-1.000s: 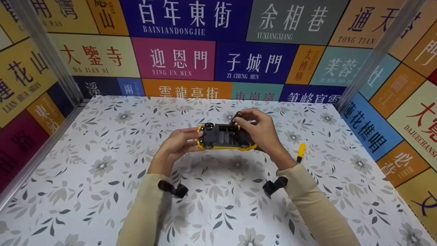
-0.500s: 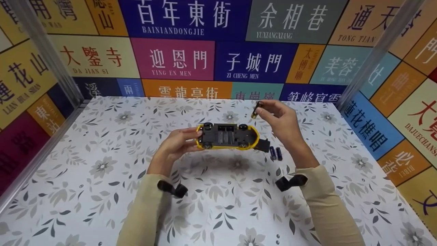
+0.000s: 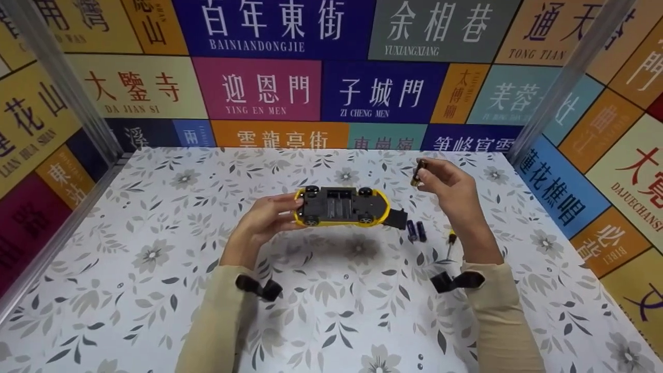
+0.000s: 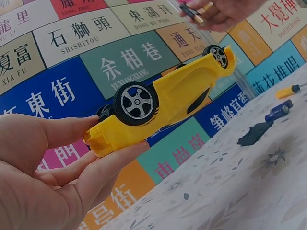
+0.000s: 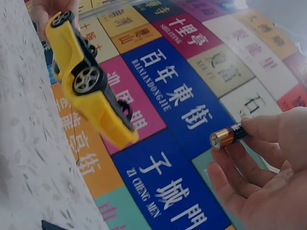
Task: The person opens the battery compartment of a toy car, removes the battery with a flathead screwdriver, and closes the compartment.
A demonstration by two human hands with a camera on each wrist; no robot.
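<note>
My left hand (image 3: 264,220) grips one end of a yellow toy car (image 3: 386,204), thumb on one side and fingers on the other. The car is upside down above the table, its black underside facing the head camera and its battery compartment (image 3: 339,204) uncovered. To the right of the car, my right hand (image 3: 450,189) pinches a black and gold battery (image 5: 228,135) between thumb and fingers, apart from the car. In the left wrist view the car's yellow side and wheels (image 4: 135,103) show, with the right hand blurred behind.
A black cover (image 3: 396,218) lies on the table just past the car's right end. Beside it are two dark blue batteries (image 3: 416,231). A yellow-handled screwdriver (image 3: 451,238) lies partly behind my right forearm. Printed sign panels (image 3: 383,90) wall the back and sides of the flower-patterned table (image 3: 321,321).
My right hand has drawn away from the car to the right, carrying the battery. The compartment, cover and blue batteries have come into sight. My left hand keeps hold of the car.
</note>
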